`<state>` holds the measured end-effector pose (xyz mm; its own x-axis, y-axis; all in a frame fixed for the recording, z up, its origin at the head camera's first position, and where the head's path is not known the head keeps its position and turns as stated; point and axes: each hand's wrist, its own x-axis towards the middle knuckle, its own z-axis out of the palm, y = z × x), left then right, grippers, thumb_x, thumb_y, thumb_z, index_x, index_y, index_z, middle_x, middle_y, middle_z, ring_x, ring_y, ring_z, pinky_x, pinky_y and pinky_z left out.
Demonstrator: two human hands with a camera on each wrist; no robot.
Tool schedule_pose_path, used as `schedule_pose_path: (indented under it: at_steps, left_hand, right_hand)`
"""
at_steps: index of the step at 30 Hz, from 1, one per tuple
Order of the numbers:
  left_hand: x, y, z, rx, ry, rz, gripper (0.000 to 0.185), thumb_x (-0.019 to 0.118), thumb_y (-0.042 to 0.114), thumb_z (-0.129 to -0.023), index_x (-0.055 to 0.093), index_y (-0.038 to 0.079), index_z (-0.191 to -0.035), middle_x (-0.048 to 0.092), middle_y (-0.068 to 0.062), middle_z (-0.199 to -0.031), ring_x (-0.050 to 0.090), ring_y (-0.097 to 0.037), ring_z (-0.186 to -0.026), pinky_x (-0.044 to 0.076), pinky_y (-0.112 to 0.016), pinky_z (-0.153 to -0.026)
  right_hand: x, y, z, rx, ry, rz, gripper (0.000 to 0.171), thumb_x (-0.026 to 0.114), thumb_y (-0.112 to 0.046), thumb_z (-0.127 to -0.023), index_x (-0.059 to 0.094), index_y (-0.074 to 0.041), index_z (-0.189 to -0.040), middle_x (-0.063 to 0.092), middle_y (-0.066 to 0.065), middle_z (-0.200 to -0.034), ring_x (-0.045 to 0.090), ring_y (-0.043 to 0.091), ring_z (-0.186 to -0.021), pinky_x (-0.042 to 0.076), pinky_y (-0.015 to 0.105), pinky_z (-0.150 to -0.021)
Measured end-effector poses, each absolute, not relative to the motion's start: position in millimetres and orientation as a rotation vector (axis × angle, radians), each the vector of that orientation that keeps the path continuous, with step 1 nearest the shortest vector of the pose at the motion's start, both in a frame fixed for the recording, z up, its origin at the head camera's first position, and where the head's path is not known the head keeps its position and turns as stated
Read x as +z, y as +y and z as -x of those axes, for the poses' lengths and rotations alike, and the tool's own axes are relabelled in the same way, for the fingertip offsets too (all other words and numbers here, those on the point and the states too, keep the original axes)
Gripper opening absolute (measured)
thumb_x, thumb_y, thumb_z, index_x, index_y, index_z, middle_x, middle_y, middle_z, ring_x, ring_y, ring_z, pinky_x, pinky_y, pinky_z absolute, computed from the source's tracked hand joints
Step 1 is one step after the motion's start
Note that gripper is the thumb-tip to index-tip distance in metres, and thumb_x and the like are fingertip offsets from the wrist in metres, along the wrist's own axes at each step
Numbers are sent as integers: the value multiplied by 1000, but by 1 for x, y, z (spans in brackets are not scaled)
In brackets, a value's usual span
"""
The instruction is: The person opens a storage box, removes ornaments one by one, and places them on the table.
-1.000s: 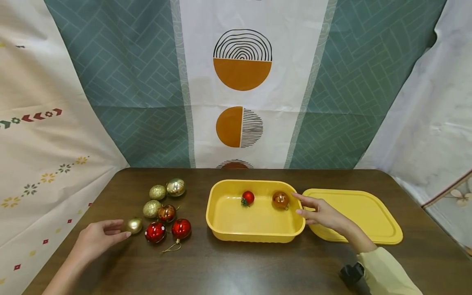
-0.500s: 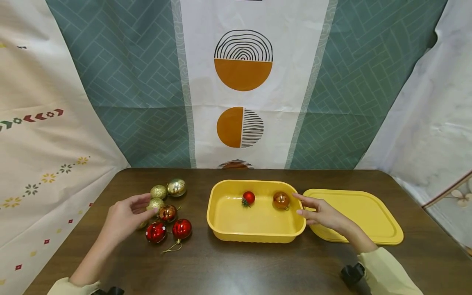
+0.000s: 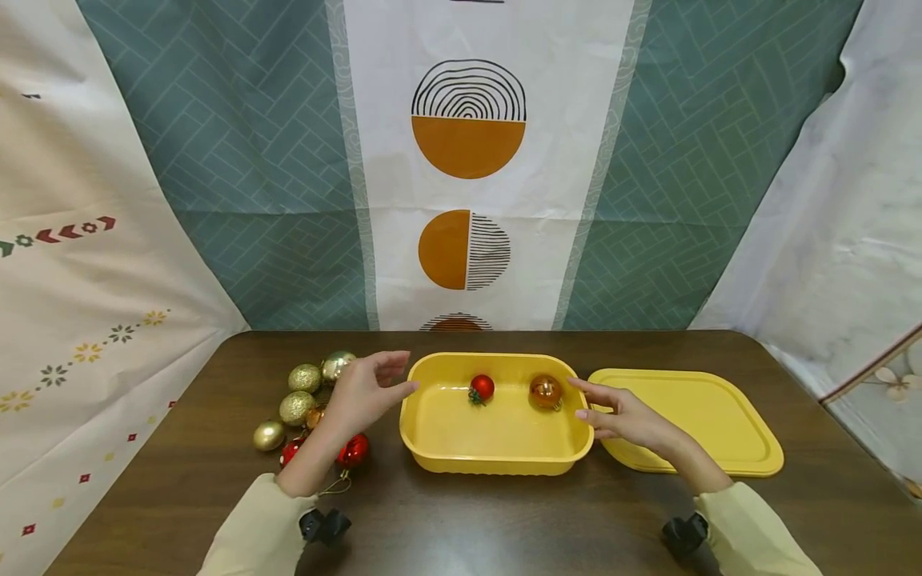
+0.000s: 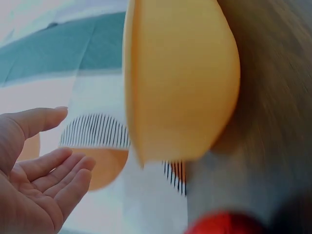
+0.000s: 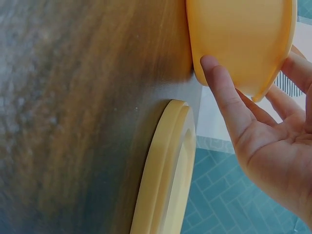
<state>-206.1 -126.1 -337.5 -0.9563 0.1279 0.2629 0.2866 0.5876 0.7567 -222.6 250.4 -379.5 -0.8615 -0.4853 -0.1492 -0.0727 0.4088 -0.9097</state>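
Two shiny baubles, red (image 3: 481, 389) and amber (image 3: 546, 392), already placed in yellow plastic tub (image 3: 495, 460). Seven baubles (image 3: 297, 407) left on dark wooden table (image 3: 504, 528). Left hand (image 3: 363, 392) empty, fingers relaxed, beside tub; right hand (image 3: 625, 416) loosely spread, thumb touching tub's right wall. Yellow lid (image 3: 702, 416) set aside.

Nine baubles (image 3: 482, 388); one yellow tub (image 3: 432, 454); one lid (image 3: 720, 416); two hands (image 3: 363, 392).

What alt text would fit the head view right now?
Two open hands flank a yellow tub on a dark table: left hand empty beside it, right hand at its rim. Two baubles lie inside; more sit left, a lid right.
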Motion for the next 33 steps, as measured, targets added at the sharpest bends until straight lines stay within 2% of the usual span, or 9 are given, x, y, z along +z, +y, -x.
schedule_pose_path:
  at_steps: [9,22,24,29,33]
  left_hand:
    - [-350,-76,226,-1328,-2661,369,41,74,15,-75,63,-1,-111,65,-12,-108,62,-25,-97,49,-38,-84]
    - [-367,-33,247,-1181,-2877,389,45,73,19,-76,61,0,-115,63,-12,-111,58,-25,-103,45,-37,-88]
    - [-369,-30,249,-1120,-2891,418,45,73,18,-75,61,-1,-114,63,-13,-110,58,-26,-98,46,-36,-85]
    - [-374,-24,251,-951,-2935,449,39,73,18,-75,63,-1,-106,65,-12,-96,55,-23,-78,45,-31,-69]
    - [-376,-22,251,-895,-2947,452,36,73,17,-74,63,-1,-104,64,-10,-92,53,-21,-74,43,-30,-66]
  right_hand:
    - [-380,249,222,-1429,2302,442,64,56,-25,-91,25,-5,-143,24,33,-141,49,39,-114,51,37,-79]
    - [-378,250,222,-1438,2285,480,65,56,-24,-91,24,-3,-143,21,34,-141,48,41,-115,51,38,-79]
    - [-379,250,223,-1433,2291,475,64,56,-24,-91,25,-4,-143,22,34,-141,47,42,-116,51,39,-79]
    - [-380,249,223,-1431,2297,459,64,56,-25,-91,26,-5,-143,23,33,-141,45,42,-117,51,39,-79]
    - [-378,249,222,-1429,2298,463,64,56,-25,-91,25,-5,-143,22,33,-141,46,42,-117,51,39,-79]
